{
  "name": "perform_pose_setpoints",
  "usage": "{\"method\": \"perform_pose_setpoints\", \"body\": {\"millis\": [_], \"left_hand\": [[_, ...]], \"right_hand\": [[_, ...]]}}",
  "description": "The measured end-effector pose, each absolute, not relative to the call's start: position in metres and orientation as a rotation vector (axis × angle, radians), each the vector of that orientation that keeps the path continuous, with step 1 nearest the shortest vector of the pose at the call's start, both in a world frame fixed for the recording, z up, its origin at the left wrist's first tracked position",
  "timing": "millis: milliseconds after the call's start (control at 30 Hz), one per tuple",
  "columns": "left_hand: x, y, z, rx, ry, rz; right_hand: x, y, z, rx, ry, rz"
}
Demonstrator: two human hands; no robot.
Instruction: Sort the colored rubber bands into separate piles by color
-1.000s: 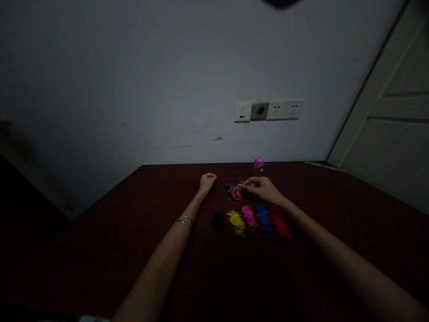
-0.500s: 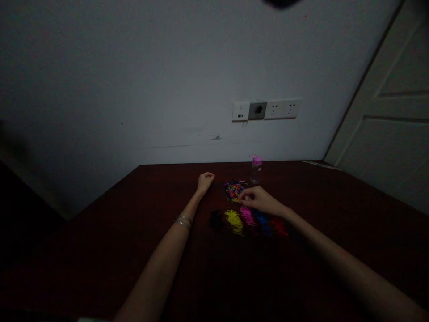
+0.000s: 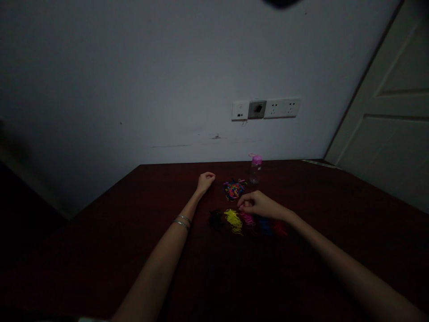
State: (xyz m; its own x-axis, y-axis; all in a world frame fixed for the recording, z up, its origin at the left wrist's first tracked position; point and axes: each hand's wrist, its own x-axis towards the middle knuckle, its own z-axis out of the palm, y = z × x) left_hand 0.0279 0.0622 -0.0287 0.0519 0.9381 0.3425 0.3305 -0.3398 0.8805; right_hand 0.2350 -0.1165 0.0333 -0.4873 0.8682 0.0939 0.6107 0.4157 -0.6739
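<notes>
A mixed pile of coloured bands lies on the dark red table. Nearer to me is a row of single-colour heaps: black, yellow, pink, blue and red. Above the top of the pink heap, my right hand has its fingertips pinched together; whatever they hold is too small to make out. My left hand rests on the table left of the mixed pile, its fingers curled closed, their inside hidden.
A clear bottle with a pink lid stands behind the mixed pile. Along the back edge of the table runs the wall, with switches and sockets. A panelled door is at the right.
My right hand has moved slightly toward me, from the near edge of the mixed pile to the top of the pink heap. My left hand has stayed in place.
</notes>
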Motion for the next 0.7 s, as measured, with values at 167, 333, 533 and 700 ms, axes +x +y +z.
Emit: {"method": "perform_pose_setpoints", "body": {"millis": [167, 333, 533, 700], "left_hand": [[0.029, 0.058, -0.026, 1.817, 1.232, 1.248], [0.026, 0.051, -0.026, 2.009, 1.211, 1.094], [0.022, 0.046, -0.025, 2.117, 1.203, 0.901], [0.018, 0.048, -0.016, 2.098, 1.057, 0.809]], "right_hand": [[0.275, -0.099, 0.027, -1.362, -2.045, 0.692], [0.314, -0.083, 0.008, -1.483, -1.816, 0.698], [0.336, -0.074, -0.017, -1.54, -1.673, 0.678], [0.338, -0.071, -0.026, -1.564, -1.651, 0.641]]}}
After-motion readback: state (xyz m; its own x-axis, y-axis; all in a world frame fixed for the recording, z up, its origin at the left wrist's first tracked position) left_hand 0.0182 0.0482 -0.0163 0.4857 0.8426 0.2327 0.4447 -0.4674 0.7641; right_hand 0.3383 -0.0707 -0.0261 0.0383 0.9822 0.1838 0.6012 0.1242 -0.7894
